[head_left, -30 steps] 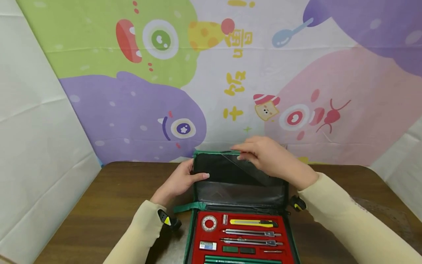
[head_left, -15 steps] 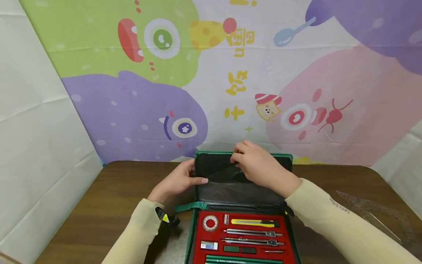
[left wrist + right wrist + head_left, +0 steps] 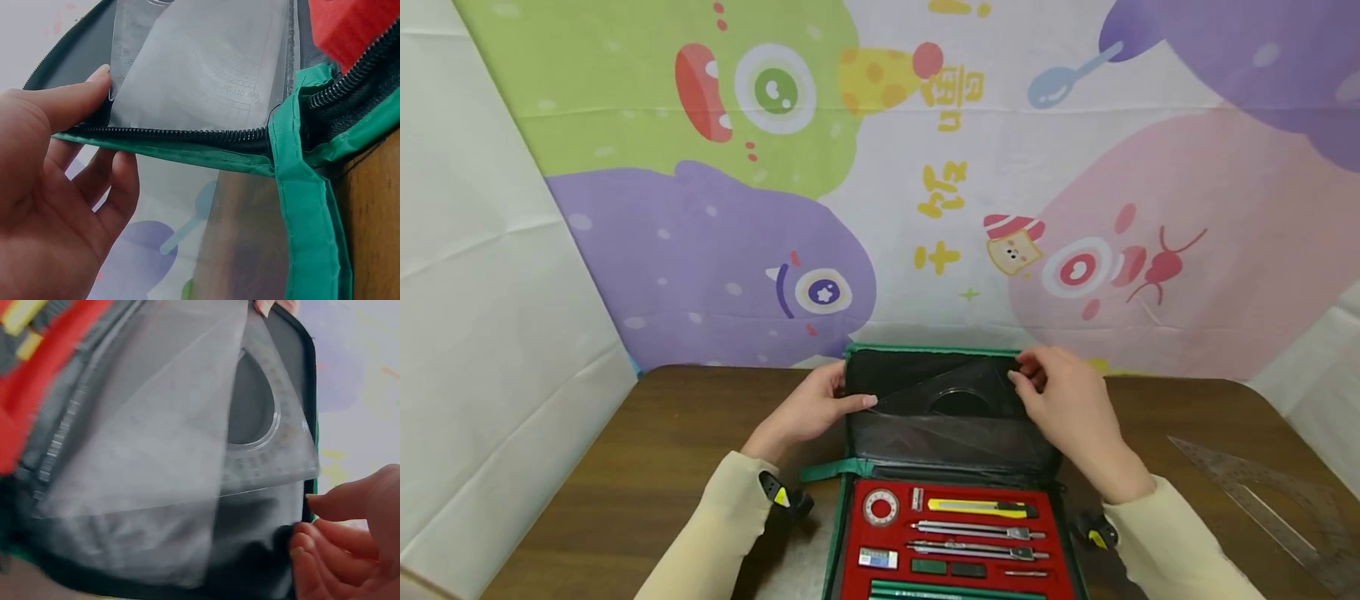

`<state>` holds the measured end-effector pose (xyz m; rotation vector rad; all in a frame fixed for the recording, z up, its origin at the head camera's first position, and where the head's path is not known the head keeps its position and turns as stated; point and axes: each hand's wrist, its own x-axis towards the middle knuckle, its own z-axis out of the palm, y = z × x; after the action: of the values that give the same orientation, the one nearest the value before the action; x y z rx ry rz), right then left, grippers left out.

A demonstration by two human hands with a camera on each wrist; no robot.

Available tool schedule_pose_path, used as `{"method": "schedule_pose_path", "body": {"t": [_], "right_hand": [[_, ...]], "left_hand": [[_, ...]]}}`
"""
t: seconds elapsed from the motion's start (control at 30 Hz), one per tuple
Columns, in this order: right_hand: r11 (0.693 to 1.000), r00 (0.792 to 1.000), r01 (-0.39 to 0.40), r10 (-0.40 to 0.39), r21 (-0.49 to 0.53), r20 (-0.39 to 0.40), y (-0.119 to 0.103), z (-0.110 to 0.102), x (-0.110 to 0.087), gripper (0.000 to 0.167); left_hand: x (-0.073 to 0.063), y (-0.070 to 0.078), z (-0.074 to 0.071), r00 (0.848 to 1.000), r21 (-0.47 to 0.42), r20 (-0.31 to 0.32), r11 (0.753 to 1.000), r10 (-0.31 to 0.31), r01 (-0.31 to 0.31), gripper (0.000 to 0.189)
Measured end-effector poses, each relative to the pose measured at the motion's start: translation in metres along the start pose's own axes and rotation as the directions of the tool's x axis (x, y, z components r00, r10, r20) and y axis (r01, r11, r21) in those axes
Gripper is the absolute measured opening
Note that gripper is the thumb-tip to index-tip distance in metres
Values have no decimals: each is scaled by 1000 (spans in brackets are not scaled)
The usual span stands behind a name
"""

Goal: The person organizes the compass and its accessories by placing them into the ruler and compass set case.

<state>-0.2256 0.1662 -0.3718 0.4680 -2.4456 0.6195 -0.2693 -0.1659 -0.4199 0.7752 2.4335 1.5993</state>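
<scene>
A green-edged drawing-instrument case (image 3: 925,347) lies open on the table, its lid raised. My left hand (image 3: 808,414) grips the lid's left edge, thumb on the inner side and fingers behind. A clear set square (image 3: 994,385) with a round cut-out is tucked partly into the lid's transparent pocket (image 3: 947,443), its upper part showing above the pocket's edge. My left thumb tip is right by its narrow corner. In the right wrist view, my right hand (image 3: 344,537) pinches the lid's right edge beside the set square (image 3: 290,447) with bent fingers.
The red tray (image 3: 977,579) holds a round protractor (image 3: 881,507), a yellow cutter (image 3: 973,507), two compasses (image 3: 981,531), an eraser (image 3: 877,558) and green pencils (image 3: 955,591). Another clear set square (image 3: 1217,467) lies on the table's right side. A cartoon-printed cloth (image 3: 925,167) hangs behind.
My right hand has let go of the set square and moved right to the lid's edge. The set square has gone lower into the pocket. The left hand has barely moved.
</scene>
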Motion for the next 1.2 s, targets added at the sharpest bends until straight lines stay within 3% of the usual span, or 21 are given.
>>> {"method": "schedule_pose_path", "body": {"t": [0.13,0.3,0.53,0.73,1.2], "right_hand": [[985,985,-154,145,83,97,6,5,-13,21],[953,964,-237,206,191,169,5,17,-16,21],[970,978,-171,145,171,150,3,22,-17,8],[976,978,-128,95,174,184,7,15,-14,9],[1000,974,21,-20,-2,224,-2,18,-18,9]], "left_hand": [[-1,1,1,1000,32,-12,999,-5,5,21],[-4,2,-1,999,60,-41,998,-26,28,18],[-5,1,-2,1000,5,1,1000,-24,24,22],[-1,2,0,1000,-34,20,999,-5,6,31],[-2,8,1,1000,39,12,999,28,-28,25]]}}
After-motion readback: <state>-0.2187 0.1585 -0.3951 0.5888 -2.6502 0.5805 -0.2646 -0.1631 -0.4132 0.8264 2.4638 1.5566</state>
